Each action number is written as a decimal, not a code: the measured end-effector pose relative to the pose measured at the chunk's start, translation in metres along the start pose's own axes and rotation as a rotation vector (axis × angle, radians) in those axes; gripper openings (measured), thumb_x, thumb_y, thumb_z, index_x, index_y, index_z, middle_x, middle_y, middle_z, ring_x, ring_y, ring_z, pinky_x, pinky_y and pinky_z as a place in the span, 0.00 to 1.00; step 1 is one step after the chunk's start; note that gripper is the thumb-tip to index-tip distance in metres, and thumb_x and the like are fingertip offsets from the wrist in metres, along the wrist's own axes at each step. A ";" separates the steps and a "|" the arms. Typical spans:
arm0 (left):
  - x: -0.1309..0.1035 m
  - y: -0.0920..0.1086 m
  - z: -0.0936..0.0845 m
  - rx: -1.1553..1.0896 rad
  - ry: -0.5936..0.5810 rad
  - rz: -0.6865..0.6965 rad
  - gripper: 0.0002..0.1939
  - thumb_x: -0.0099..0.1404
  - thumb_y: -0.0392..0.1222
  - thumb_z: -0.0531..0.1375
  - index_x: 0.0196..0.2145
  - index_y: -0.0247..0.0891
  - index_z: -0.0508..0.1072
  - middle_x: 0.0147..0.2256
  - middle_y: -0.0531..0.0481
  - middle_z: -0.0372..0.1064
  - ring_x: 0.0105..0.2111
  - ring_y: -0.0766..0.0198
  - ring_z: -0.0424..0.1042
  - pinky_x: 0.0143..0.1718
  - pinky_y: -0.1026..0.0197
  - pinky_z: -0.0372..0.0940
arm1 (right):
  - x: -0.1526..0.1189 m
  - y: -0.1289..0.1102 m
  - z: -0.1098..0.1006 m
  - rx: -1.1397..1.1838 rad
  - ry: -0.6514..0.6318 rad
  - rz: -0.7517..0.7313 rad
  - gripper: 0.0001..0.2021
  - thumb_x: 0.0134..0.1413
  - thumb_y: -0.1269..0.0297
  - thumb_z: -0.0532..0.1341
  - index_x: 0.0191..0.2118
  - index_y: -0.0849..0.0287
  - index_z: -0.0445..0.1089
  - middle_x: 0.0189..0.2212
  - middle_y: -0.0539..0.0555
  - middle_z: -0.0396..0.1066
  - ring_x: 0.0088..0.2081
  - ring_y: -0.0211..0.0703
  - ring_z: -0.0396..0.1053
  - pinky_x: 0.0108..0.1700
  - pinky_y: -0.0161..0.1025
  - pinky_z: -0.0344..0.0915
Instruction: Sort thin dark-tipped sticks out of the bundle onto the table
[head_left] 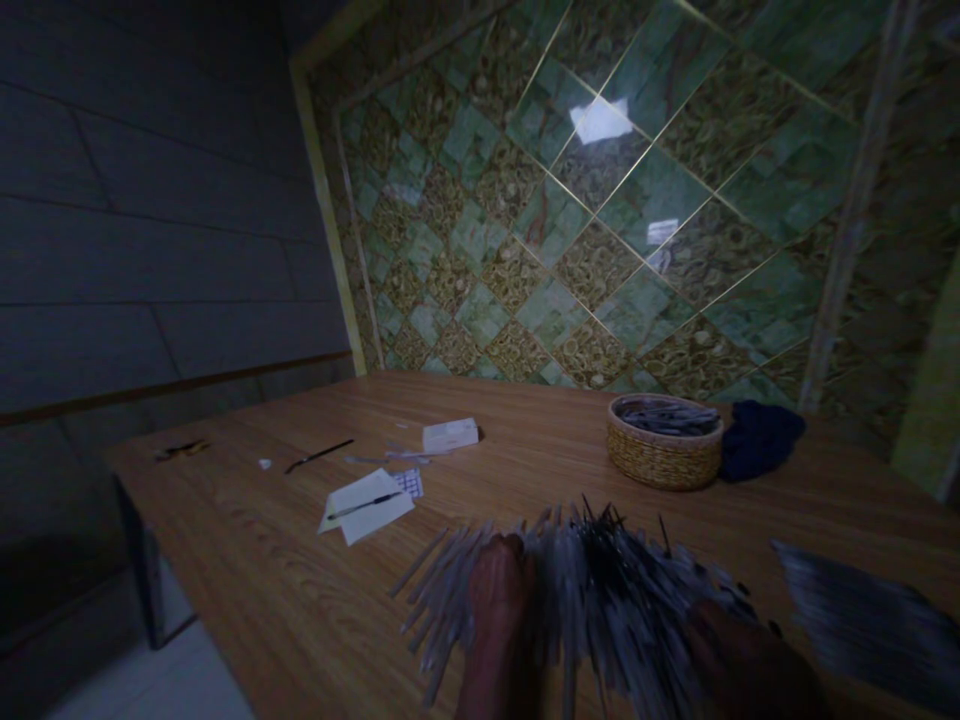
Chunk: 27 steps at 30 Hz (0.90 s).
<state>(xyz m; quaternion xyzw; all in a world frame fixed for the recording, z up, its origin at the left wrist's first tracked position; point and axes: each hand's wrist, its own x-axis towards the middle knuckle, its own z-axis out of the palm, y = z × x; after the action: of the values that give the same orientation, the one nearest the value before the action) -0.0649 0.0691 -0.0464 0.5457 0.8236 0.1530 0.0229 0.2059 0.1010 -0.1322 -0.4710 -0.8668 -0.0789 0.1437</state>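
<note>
A wide pile of thin, pen-like sticks (555,590), pale grey with a dark patch of black ones, lies spread across the near part of the wooden table. My left hand (499,575) rests on the left side of the pile, knuckles up and fingers curled down among the sticks. At the pile's right edge is my right hand (731,640), dark and blurred; its fingers cannot be made out. Right of that hand lies a flat, dark, striped bundle or sheet (870,620), too blurred to name.
A woven basket (664,462) full of similar sticks stands at the back right, beside dark blue cloth (761,437). Further left are a white box (450,435), paper (360,502) with a pen (375,503), a thin black stick (320,456) and scissors-like handles (182,449). A tiled wall (525,220) borders the table.
</note>
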 end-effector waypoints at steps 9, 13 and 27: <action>-0.011 0.028 0.008 0.067 -0.037 0.068 0.12 0.57 0.34 0.53 0.35 0.31 0.74 0.37 0.36 0.70 0.39 0.52 0.71 0.36 0.59 0.63 | 0.003 -0.001 -0.026 0.059 0.386 -0.130 0.15 0.60 0.66 0.47 0.30 0.54 0.70 0.27 0.50 0.75 0.22 0.37 0.72 0.22 0.30 0.62; -0.011 0.029 0.007 0.084 -0.043 0.063 0.14 0.57 0.30 0.50 0.34 0.29 0.75 0.37 0.34 0.70 0.41 0.49 0.70 0.37 0.56 0.63 | 0.006 -0.012 -0.040 0.307 0.481 0.000 0.12 0.59 0.62 0.50 0.29 0.54 0.68 0.22 0.48 0.73 0.23 0.38 0.73 0.23 0.29 0.65; -0.016 0.030 0.009 0.074 -0.039 0.032 0.15 0.56 0.30 0.48 0.35 0.34 0.73 0.35 0.36 0.74 0.40 0.48 0.72 0.38 0.52 0.63 | 0.009 -0.020 -0.069 0.581 0.608 0.009 0.10 0.57 0.61 0.54 0.28 0.57 0.68 0.20 0.49 0.70 0.20 0.34 0.69 0.23 0.25 0.65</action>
<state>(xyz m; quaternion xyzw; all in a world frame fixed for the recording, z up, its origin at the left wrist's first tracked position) -0.0299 0.0677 -0.0486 0.5620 0.8194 0.1120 0.0163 0.1963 0.0780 -0.0640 -0.3699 -0.7690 0.0340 0.5203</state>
